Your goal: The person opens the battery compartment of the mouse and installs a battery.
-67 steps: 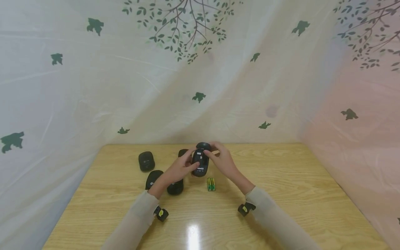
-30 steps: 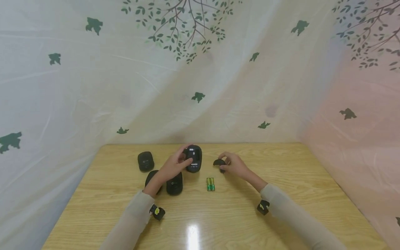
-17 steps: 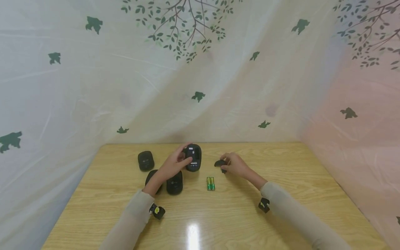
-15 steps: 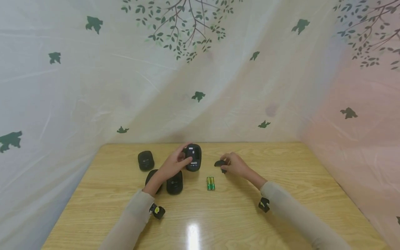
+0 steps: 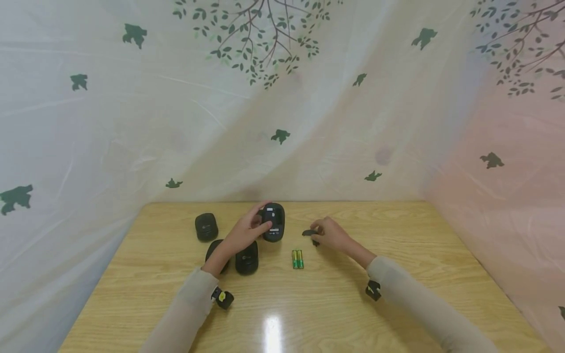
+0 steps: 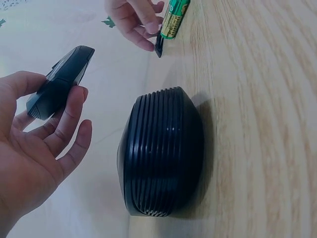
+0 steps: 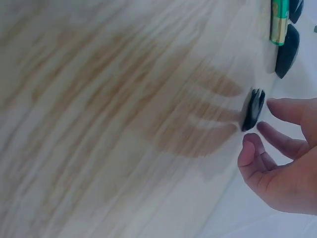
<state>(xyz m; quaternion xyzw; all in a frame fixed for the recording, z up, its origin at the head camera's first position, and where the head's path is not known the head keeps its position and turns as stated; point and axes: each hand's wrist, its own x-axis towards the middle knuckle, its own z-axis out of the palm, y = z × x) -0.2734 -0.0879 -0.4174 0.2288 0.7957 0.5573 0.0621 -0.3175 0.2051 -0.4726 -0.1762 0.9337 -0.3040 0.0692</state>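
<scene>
My left hand grips a black computer mouse, its labelled underside with an open recess facing the head camera. In the left wrist view that mouse is seen edge-on, raised above the table between thumb and fingers. To the right, my right hand pinches a small, dark, curved mouse cover low at the tabletop. The right wrist view shows thumb and fingertips right at the edge of this cover. Two green-and-gold batteries lie side by side between the hands and nearer the body.
Three more black mice are on the wooden table: one at the back left, one partly behind the left forearm, and one beside it. A patterned cloth hangs behind the table.
The cover came off the mouse and went right with my right hand, then tilted flatter against the table. The left hand shifted slightly left with the mouse. The batteries stayed put.
</scene>
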